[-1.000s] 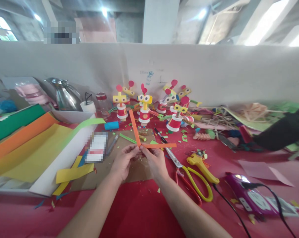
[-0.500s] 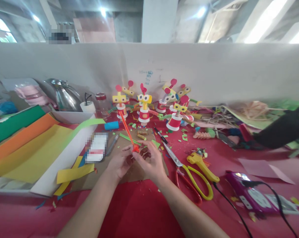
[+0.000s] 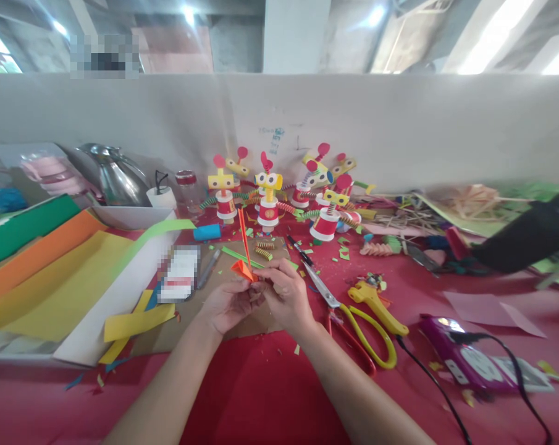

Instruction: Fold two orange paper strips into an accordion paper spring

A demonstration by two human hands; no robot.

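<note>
Orange paper strips (image 3: 244, 238) are pinched between both hands above the brown cardboard (image 3: 279, 318). One strip end points up and away; another folded end sticks out to the left. My left hand (image 3: 233, 304) grips the folded part from below with its fingers closed. From the right, my right hand (image 3: 286, 296) pinches the same spot, fingers bent over it. The fold itself is partly hidden by the fingertips. Beyond the hands stand several paper-cup figures (image 3: 268, 210) with yellow heads and coiled paper arms.
Large scissors (image 3: 328, 290) with red and yellow handles lie right of my hands, beside a yellow glue gun (image 3: 378, 309) with a cord. A white box (image 3: 117, 290) of coloured paper is at left, near a phone (image 3: 181, 272). Paper scraps litter the red table (image 3: 260, 395).
The orange strips have turned: the long end now stands more upright, and a folded end shows at the left. My right hand's fingers have curled in closer. The view has shifted slightly.
</note>
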